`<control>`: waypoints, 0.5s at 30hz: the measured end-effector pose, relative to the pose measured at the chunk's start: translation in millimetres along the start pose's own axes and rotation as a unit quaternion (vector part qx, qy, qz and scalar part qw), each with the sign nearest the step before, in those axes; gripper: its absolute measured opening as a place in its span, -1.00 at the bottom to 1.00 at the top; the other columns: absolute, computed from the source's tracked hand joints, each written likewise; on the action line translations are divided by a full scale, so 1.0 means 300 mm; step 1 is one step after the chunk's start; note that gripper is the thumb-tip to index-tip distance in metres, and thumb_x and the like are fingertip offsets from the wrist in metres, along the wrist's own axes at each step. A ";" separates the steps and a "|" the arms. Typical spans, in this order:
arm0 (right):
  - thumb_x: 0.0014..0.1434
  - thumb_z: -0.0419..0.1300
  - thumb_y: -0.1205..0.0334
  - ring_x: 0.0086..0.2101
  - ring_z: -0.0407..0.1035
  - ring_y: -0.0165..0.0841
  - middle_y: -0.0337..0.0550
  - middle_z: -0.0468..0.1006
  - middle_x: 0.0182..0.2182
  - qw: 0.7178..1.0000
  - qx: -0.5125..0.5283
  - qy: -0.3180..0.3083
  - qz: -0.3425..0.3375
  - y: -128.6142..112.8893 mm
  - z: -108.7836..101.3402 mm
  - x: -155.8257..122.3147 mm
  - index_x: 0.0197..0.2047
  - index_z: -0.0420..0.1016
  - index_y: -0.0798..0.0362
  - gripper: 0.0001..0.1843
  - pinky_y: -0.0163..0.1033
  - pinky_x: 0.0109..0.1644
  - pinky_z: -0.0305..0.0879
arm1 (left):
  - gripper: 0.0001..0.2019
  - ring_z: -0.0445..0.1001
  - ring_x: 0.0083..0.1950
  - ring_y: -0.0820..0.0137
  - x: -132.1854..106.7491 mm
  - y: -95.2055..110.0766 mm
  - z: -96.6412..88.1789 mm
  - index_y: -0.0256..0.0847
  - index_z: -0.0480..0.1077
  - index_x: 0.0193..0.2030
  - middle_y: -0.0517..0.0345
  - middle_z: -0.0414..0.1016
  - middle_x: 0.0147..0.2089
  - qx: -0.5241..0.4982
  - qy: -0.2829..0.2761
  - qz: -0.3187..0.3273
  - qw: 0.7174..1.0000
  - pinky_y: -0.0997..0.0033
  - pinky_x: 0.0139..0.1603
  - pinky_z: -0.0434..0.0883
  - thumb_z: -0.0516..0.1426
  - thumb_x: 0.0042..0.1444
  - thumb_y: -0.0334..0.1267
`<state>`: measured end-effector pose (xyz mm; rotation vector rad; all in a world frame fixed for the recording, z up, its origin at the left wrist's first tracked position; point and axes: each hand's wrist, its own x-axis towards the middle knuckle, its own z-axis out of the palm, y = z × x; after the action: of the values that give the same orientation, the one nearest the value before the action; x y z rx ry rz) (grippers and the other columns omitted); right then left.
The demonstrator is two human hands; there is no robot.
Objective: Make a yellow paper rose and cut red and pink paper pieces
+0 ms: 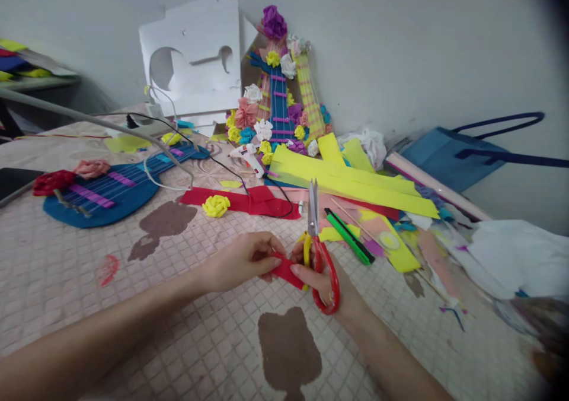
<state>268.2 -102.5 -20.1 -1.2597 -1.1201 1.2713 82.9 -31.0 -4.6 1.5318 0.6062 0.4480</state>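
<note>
Between my hands is a folded red strip (288, 270), which looks like crepe paper or felt. My left hand (246, 261) pinches its left end between thumb and fingers. My right hand (322, 276) presses its thumb on the right end. A pair of scissors (314, 217) with red handles also sits in my right hand, blades pointing up and away, nearly closed. Something yellow shows beside the handles, partly hidden by my fingers. A longer red strip (235, 201) lies beyond my hands, with a yellow paper flower (216, 206) on it.
A green cutter knife (349, 235) lies right of the scissors. Behind are yellow strips (347, 178), a glue gun (249, 158) and its cable. A blue guitar-shaped craft (120, 193) lies left; flower-covered ones (279, 101) lean on the wall. A blue bag (453, 152) is at right.
</note>
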 end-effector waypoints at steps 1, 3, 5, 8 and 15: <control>-0.06 0.32 0.22 -0.37 0.39 -0.39 -0.27 0.47 -0.40 1.000 -0.002 0.005 -0.004 0.002 -0.001 0.001 -0.26 0.38 0.00 -0.73 -0.29 -0.31 0.32 | -0.80 0.44 -0.44 0.49 0.002 0.000 0.001 -0.27 0.28 -0.18 0.19 0.43 -0.41 -0.010 0.007 0.002 1.000 0.48 -0.41 0.41 0.13 0.10 -0.23; -0.05 0.32 0.20 -0.39 0.38 -0.40 -0.27 0.46 -0.41 1.000 0.003 0.019 -0.009 0.002 0.000 0.003 -0.26 0.38 0.01 -0.73 -0.30 -0.34 0.31 | -0.75 0.45 -0.44 0.48 0.005 0.003 0.002 -0.26 0.22 -0.12 0.22 0.42 -0.43 -0.028 0.032 0.003 0.999 0.46 -0.40 0.42 0.13 0.09 -0.23; -0.06 0.34 0.16 -0.44 0.38 -0.41 -0.29 0.45 -0.44 0.999 0.015 0.040 -0.001 0.002 0.003 0.005 -0.26 0.36 0.02 -0.69 -0.30 -0.37 0.30 | -0.73 0.46 -0.43 0.47 0.008 0.008 0.003 -0.25 0.18 -0.12 0.23 0.43 -0.45 -0.035 0.062 0.005 0.997 0.47 -0.39 0.42 0.13 0.09 -0.24; -0.07 0.34 0.14 -0.52 0.37 -0.43 -0.33 0.43 -0.50 0.996 0.044 0.073 0.014 0.003 0.007 0.008 -0.25 0.33 0.02 -0.66 -0.30 -0.42 0.29 | -0.75 0.49 -0.40 0.43 0.007 0.016 0.003 -0.23 0.15 -0.12 0.23 0.43 -0.46 -0.051 0.077 0.001 0.996 0.45 -0.38 0.42 0.10 0.11 -0.26; -0.06 0.32 0.23 -0.57 0.32 -0.45 -0.35 0.41 -0.55 0.995 0.079 0.060 0.009 0.009 -0.010 0.014 -0.26 0.31 0.02 -0.69 -0.34 -0.51 0.21 | -0.65 0.45 -0.23 0.45 -0.008 0.034 -0.012 -0.16 0.15 0.01 0.15 0.44 -0.21 0.029 0.032 0.109 0.993 0.45 -0.24 0.38 0.01 0.08 -0.50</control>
<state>271.3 -98.5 -23.2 -1.2132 -0.9077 1.2541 79.8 -29.7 5.9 1.6510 0.5076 0.6529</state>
